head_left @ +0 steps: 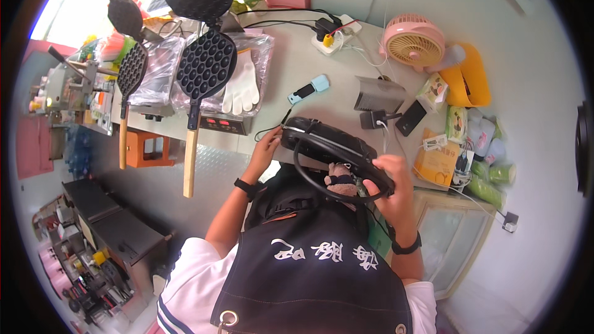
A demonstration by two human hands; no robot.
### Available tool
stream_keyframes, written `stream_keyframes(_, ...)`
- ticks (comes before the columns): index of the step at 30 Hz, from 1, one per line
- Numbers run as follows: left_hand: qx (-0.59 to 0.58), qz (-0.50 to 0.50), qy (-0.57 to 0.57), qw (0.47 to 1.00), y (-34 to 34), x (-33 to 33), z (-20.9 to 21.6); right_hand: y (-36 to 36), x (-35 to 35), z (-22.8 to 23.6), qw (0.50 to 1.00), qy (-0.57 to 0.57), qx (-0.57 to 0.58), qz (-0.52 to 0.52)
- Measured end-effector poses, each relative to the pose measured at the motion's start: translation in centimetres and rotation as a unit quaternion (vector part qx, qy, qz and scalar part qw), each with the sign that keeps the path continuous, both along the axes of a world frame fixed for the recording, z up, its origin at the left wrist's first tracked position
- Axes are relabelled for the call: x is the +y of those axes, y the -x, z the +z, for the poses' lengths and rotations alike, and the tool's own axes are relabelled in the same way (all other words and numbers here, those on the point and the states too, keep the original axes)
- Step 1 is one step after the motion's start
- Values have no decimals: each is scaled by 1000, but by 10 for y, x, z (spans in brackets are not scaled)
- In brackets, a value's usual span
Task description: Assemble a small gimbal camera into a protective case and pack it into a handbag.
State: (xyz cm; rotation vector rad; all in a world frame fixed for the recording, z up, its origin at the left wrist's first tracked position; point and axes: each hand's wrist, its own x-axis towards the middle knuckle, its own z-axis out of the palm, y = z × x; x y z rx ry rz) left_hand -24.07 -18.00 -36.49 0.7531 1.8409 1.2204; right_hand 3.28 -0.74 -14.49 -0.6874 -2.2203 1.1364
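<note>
The person's right hand (pixel 394 179) has its grip closed around the right end of a black bag (pixel 331 139), fingers over the top and thumb on the near side. The left hand (pixel 268 146) has its fingers bent and touching the bag's left end; how tightly that grip is closed I cannot tell. The bag is held level before the body, at the near edge of the pale counter (pixel 284 49), part of which it hides. Its looped handle (pixel 356 199) hangs toward the person, crossing in front of a small plush toy (pixel 339 182). Just beyond the bag lies a light-blue and black object (pixel 309 89); to the right are a dark phone (pixel 411 117), a grey metal box (pixel 378 94) and a pink fan (pixel 413 40). On the left, a white glove (pixel 242 85) lies beside a dimpled black waffle mould (pixel 207 62) with a wooden handle. Large white characters (pixel 325 252) run across the black apron (pixel 309 229); print on the small cartons (pixel 432 91) is too tiny to read.
</note>
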Motion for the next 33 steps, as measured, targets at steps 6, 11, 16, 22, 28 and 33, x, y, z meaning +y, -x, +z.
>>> stream_keyframes(6, 2, -39, -42, 998, 20, 23, 11, -17, -27, -10, 974, -193, 44, -108)
stream_keyframes(11, 57, -93, -62, 992, 29, 40, 10, -24, -45, 5, 997, -49, 0, -57)
stream_keyframes(16, 118, -87, -35, 989, 34, 30, 8, -27, -47, 31, 971, -190, -64, -132)
stream_keyframes(22, 241, -100, 68, 963, 27, 32, 43, -16, -72, 29, 986, -116, -50, -109)
stream_keyframes(28, 310, -116, 65, 941, 15, 36, 78, -34, -77, 41, 969, 113, -201, 88)
stream_keyframes(33, 313, -146, 89, 934, 8, 33, 83, -49, -50, 4, 974, 46, -220, 35)
